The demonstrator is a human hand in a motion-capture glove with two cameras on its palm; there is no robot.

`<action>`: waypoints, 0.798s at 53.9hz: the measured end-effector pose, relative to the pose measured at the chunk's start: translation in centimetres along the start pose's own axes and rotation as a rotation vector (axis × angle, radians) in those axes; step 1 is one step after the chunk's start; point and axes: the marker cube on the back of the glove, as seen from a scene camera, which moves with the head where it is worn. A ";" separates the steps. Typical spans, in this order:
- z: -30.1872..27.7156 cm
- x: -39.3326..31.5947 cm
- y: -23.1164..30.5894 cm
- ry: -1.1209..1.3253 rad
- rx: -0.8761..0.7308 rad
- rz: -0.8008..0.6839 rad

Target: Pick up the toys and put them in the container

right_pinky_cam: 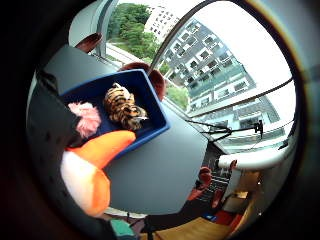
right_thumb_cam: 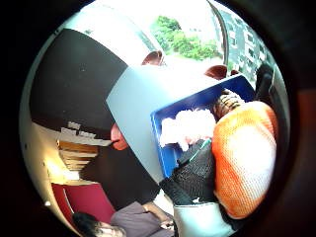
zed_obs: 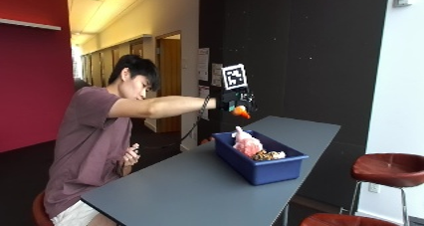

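My gloved right hand (zed_obs: pixel 233 100) is held out above the blue container (zed_obs: pixel 262 167) and grips an orange and white plush toy (zed_obs: pixel 242 111). The toy shows large in both palm views (right_pinky_cam: pixel 92 167) (right_thumb_cam: pixel 244 155), with gloved fingers (right_thumb_cam: pixel 195 170) curled round it. In the container (right_pinky_cam: pixel 150 107) lie a pink fluffy toy (zed_obs: pixel 248 144) (right_pinky_cam: pixel 87 119) and a striped tiger toy (right_pinky_cam: pixel 122 106) (zed_obs: pixel 268 156). The container (right_thumb_cam: pixel 170 150) stands on the grey table (zed_obs: pixel 199 186).
A dark wall runs along the table's far side. Red-brown stools (zed_obs: pixel 391 169) stand at the right end of the table. The person's bare hand (zed_obs: pixel 130 155) rests near their body, off the table. Windows and buildings show behind in the palm views.
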 end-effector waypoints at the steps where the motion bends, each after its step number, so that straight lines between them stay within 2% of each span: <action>1: 0.3 -0.2 -0.1 -0.010 0.005 -0.001; 4: 1.3 -0.3 -0.5 0.001 0.013 0.001; 7: 2.4 0.0 -1.0 0.053 -0.005 0.094; 8: 2.8 0.1 -1.0 0.066 -0.026 0.082; 11: 4.1 -0.3 -0.5 0.084 -0.159 -0.039; 14: 5.3 -0.8 -0.2 0.061 -0.322 -0.025; 16: 5.7 -0.7 -0.1 0.053 -0.367 0.005; 22: 6.1 -0.3 -0.2 0.013 -0.337 0.009; 27: 6.4 0.2 -0.8 0.062 -0.321 0.137; 33: 5.9 -1.8 -0.9 -0.092 -0.312 0.021; 40: 6.3 -2.2 -1.0 -0.063 -0.310 -0.018; 43: 6.6 -1.9 -1.2 0.009 -0.313 0.023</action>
